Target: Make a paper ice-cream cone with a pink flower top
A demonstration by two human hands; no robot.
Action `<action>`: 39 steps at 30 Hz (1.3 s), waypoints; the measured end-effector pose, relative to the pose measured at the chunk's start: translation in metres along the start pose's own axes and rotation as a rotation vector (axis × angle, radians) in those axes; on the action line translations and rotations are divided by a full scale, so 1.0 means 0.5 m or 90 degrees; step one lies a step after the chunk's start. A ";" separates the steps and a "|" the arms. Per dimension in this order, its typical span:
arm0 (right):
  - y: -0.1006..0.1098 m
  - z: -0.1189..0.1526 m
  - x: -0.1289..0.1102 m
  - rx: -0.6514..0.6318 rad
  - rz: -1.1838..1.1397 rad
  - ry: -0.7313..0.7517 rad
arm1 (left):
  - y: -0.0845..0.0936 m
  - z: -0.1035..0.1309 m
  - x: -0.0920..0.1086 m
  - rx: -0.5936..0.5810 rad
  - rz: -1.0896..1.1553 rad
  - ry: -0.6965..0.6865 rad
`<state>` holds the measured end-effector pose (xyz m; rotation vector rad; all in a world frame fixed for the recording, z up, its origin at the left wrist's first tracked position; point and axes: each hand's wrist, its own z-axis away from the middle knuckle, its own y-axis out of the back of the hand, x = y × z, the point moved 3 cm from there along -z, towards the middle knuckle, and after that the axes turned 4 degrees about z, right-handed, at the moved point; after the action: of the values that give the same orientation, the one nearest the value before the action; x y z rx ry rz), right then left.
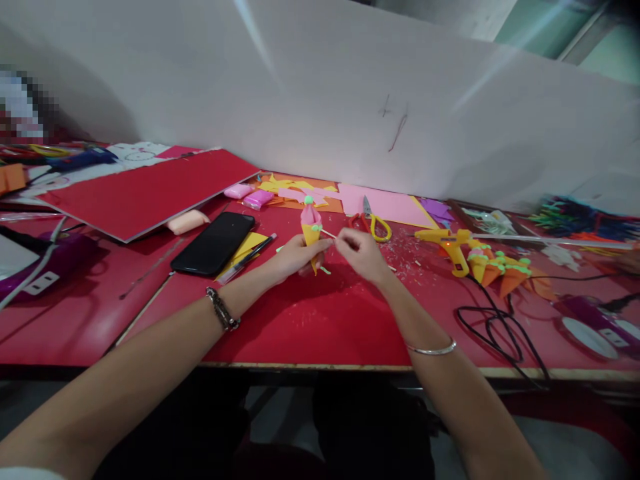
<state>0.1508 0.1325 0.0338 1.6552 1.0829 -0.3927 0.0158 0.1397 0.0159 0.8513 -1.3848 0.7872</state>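
My left hand (296, 257) is closed around a small craft ice cream cone (311, 235), held upright above the red table. The cone is yellow, with a pink swirl and a light green ball on top; more light green shows along its rim. Between the fingertips of my right hand (364, 252) is a thin pale stick (328, 233), its far end at the green rim of the cone. Pale green scraps lie below my left hand. Scissors (371, 219) with red and yellow handles rest just behind my right hand.
A yellow glue gun (450, 247) with a lit orange light stands right, beside several finished cones (500, 270) and a looped black cable (505, 333). At left lie a black phone (214, 244), a pen (247, 259) and a large red board (155, 190). Coloured paper (383, 205) lies along the wall.
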 end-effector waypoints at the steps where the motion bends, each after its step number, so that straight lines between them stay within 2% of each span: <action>1: -0.004 0.003 0.002 -0.073 0.072 0.010 | 0.005 -0.002 -0.002 0.014 0.004 0.007; 4: -0.019 0.013 0.010 -0.258 0.193 0.023 | 0.016 -0.008 -0.009 0.041 -0.002 0.015; 7: -0.024 0.015 0.014 -0.311 0.216 0.035 | 0.022 -0.012 -0.013 0.060 -0.035 0.019; 13: -0.028 0.013 0.014 -0.322 0.150 0.061 | 0.024 -0.011 -0.008 0.075 -0.238 0.011; 17: -0.029 0.013 0.012 -0.289 0.137 0.064 | 0.025 -0.006 -0.007 0.080 -0.297 0.007; 25: -0.031 0.008 0.024 -0.222 0.047 0.023 | 0.028 -0.009 -0.014 0.066 -0.316 -0.022; 33: -0.029 0.003 0.024 -0.219 0.131 0.067 | 0.031 -0.012 -0.019 0.069 -0.305 -0.009; 39: -0.030 0.004 0.025 -0.191 -0.046 -0.010 | 0.032 -0.011 -0.014 0.066 -0.301 -0.025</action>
<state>0.1455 0.1367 0.0153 1.3494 1.1319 -0.2741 0.0046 0.1526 0.0095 1.2230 -1.1176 0.4790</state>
